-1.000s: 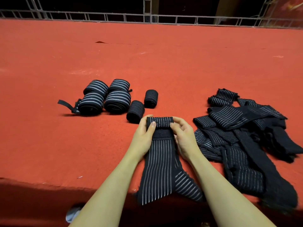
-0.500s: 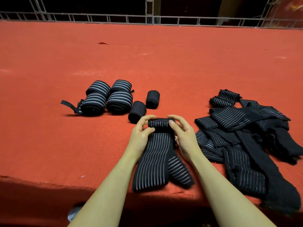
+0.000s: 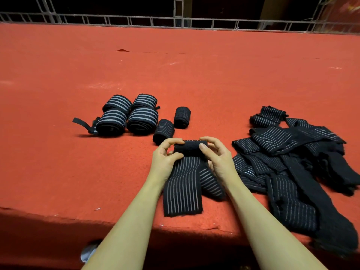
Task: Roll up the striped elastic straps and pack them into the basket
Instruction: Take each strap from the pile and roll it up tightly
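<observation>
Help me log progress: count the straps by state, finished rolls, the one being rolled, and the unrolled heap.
Finished rolls: 6
Strap being rolled, gripped by both hands: 1
Unrolled heap: tangled, count cannot be told
Total countable: 7

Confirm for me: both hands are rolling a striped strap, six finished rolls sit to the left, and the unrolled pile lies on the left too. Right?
Not quite. The head view shows the unrolled pile on the right of the red table, not the left. The rest holds: left hand and right hand grip the striped strap being rolled, and six finished rolls sit to the left.
</observation>
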Demonstrator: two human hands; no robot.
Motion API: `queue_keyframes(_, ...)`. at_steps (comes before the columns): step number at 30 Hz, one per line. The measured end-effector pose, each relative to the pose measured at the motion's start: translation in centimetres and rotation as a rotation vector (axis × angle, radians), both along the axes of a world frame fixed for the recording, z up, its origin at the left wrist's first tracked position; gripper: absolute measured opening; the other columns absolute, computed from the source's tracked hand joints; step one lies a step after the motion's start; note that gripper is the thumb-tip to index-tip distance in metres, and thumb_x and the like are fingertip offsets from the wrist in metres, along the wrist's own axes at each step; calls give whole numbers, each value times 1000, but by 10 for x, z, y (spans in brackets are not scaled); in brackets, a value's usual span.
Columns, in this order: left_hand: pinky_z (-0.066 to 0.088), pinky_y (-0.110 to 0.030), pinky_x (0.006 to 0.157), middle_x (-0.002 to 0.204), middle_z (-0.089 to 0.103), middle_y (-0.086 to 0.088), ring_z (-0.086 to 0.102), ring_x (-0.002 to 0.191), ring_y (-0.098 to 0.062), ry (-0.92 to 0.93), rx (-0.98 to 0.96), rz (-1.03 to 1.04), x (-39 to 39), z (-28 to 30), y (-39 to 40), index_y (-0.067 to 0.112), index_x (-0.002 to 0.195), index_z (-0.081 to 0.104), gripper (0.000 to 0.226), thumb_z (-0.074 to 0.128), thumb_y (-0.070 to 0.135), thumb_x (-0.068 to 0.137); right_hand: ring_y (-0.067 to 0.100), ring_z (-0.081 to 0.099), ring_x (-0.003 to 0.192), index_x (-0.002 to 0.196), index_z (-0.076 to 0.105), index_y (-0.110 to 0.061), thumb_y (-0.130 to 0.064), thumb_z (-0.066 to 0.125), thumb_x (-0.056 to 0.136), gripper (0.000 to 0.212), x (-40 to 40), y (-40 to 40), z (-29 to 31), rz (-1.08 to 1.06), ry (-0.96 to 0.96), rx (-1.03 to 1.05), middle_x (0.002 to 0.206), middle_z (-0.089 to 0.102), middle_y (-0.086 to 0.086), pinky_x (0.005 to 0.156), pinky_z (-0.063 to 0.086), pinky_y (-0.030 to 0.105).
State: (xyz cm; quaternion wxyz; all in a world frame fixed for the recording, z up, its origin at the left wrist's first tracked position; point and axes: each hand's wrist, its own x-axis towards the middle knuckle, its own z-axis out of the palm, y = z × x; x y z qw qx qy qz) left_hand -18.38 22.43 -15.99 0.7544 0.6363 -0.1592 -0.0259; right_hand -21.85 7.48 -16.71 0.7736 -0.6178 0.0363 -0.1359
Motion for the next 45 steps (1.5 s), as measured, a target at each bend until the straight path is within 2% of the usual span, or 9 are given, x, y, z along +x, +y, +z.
queue_keyframes(3, 51, -24, 79, 95, 69, 8, 63, 84, -3, 86, -49, -32, 2, -4, 2, 20, 82, 70, 27, 61, -3, 71, 27, 63, 93, 100, 68, -17, -17, 73, 73, 27, -1, -3, 1, 8, -24, 4, 102, 65, 11, 86, 50, 45)
queue_keyframes(7, 48, -29, 91, 109, 64, -3, 59, 107, -18, 114, 31, -40, 4, -6, -2, 28, 109, 65, 28, 67, 32, 82, 27, 63, 95, 100, 68, -18, -14, 68, 72, 28, -2, -5, 1, 9, -36, -22, 99, 67, 7, 89, 50, 45)
queue_keyframes(13, 49, -23, 78, 99, 66, -3, 62, 94, -12, 82, 51, 109, 2, -8, -6, 15, 102, 62, 13, 62, 17, 90, 5, 66, 79, 111, 52, -10, 3, 64, 85, 31, -1, -5, 3, -40, -15, -42, 101, 61, 5, 67, 52, 19)
queue_keyframes(17, 49, -13, 75, 103, 62, 0, 61, 86, 5, 43, -59, 259, -1, -3, -5, 10, 111, 58, 23, 62, 7, 89, 4, 56, 59, 94, 58, 0, -4, 65, 87, 11, -5, -2, 2, -33, -27, -96, 72, 60, -2, 56, 44, 16)
queue_keyframes(28, 42, -36, 102, 116, 59, -4, 55, 111, -17, -55, 60, 464, 2, -5, -6, 15, 116, 54, 27, 61, 14, 90, 12, 56, 86, 71, 71, -10, -34, 53, 68, 30, -30, 5, -3, 107, -99, -447, 81, 68, -2, 76, 41, 16)
queue_keyframes(32, 41, -41, 103, 117, 59, -5, 54, 113, -19, -74, 93, 463, 1, -6, -6, 19, 115, 55, 27, 63, 17, 89, 10, 56, 85, 55, 69, -24, -41, 37, 76, 42, -38, 5, -7, 149, -58, -683, 74, 70, -7, 95, 35, 48)
queue_keyframes(38, 47, -31, 97, 113, 62, -5, 59, 108, -15, -51, 21, 387, -3, -3, -5, 21, 109, 57, 27, 68, 14, 85, 15, 58, 88, 70, 63, -34, -73, 45, 74, 43, -30, 9, -2, -263, 32, -509, 83, 62, -12, 98, 37, 56)
queue_keyframes(41, 48, -14, 82, 102, 62, 3, 61, 90, 4, -15, -19, 349, -5, -1, -6, 13, 112, 56, 30, 66, 6, 86, 14, 55, 103, 100, 59, -34, -61, 55, 74, 37, -26, 13, -4, -264, 74, -695, 104, 56, -15, 103, 35, 49)
queue_keyframes(45, 47, -13, 73, 93, 62, 3, 60, 78, 6, -50, 13, 286, -6, 0, -5, 10, 110, 56, 31, 60, -5, 84, 8, 55, 112, 139, 44, -20, -41, 58, 93, 52, -17, 11, -7, -163, 107, -548, 114, 57, -13, 110, 33, 45)
